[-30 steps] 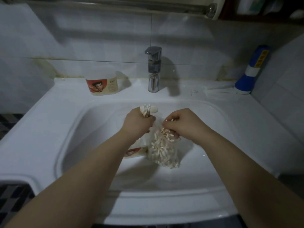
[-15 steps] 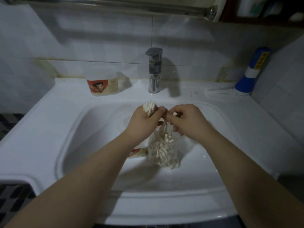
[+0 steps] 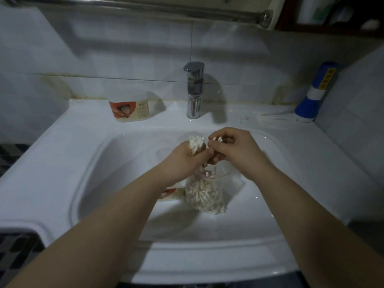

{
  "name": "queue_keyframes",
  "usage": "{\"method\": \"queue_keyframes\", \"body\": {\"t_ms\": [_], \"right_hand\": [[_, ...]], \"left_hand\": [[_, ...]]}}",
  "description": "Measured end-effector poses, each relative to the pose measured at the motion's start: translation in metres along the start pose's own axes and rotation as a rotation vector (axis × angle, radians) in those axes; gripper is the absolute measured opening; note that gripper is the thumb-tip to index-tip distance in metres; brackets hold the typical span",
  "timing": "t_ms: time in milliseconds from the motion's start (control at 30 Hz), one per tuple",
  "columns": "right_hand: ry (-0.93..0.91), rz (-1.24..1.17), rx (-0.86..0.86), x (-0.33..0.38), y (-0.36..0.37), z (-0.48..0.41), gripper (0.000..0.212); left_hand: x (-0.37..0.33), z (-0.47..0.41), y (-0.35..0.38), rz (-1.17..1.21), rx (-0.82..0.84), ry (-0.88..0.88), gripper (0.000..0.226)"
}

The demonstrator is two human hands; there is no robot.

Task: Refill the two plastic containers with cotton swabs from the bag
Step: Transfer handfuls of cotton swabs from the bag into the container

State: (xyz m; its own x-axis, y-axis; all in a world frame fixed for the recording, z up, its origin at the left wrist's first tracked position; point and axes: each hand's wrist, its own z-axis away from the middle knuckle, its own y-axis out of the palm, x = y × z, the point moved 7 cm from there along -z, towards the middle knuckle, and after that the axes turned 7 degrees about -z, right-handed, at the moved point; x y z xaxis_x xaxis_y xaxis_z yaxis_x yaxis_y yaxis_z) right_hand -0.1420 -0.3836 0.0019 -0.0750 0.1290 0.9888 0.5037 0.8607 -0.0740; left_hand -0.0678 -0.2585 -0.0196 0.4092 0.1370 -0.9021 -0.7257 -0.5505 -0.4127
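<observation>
Over the sink basin my left hand (image 3: 185,161) grips an upright bundle of cotton swabs (image 3: 195,143), white tips fanned out above my fist. My right hand (image 3: 234,148) pinches a few more swabs (image 3: 217,139) right beside that bundle. Below both hands a clear plastic bag of swabs (image 3: 204,194) hangs into the basin; which hand holds its top is hidden. One plastic container (image 3: 171,194) with a red label lies in the basin, mostly covered by my left forearm. A second, matching container (image 3: 129,110) stands on the sink ledge at the back left.
The white sink (image 3: 83,146) has a chrome tap (image 3: 194,90) at the back centre. A blue and white bottle (image 3: 315,94) leans in the back right corner. Tiled walls close in behind and on the right. A metal rail (image 3: 145,7) runs overhead.
My right hand came up out of the bag with a few swabs and moved to the bundle in my left hand, which rose slightly. The bag hangs lower beneath both hands.
</observation>
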Motion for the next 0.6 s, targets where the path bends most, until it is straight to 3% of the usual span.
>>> {"method": "queue_keyframes", "body": {"t_ms": [267, 367, 500, 600], "right_hand": [[-0.170, 0.229, -0.148, 0.005, -0.004, 0.003, 0.015], [-0.141, 0.324, -0.055, 0.006, 0.006, 0.007, 0.018], [-0.089, 0.462, 0.128, 0.005, 0.017, 0.011, 0.027], [-0.056, 0.382, 0.165, 0.005, 0.022, 0.013, 0.036]], "left_hand": [[-0.004, -0.001, 0.000, 0.056, -0.023, 0.008, 0.019], [-0.006, -0.001, 0.000, 0.087, -0.043, 0.029, 0.010], [0.002, -0.001, -0.002, 0.112, -0.066, -0.006, 0.031], [0.008, -0.002, -0.006, 0.199, -0.105, -0.049, 0.034]]}}
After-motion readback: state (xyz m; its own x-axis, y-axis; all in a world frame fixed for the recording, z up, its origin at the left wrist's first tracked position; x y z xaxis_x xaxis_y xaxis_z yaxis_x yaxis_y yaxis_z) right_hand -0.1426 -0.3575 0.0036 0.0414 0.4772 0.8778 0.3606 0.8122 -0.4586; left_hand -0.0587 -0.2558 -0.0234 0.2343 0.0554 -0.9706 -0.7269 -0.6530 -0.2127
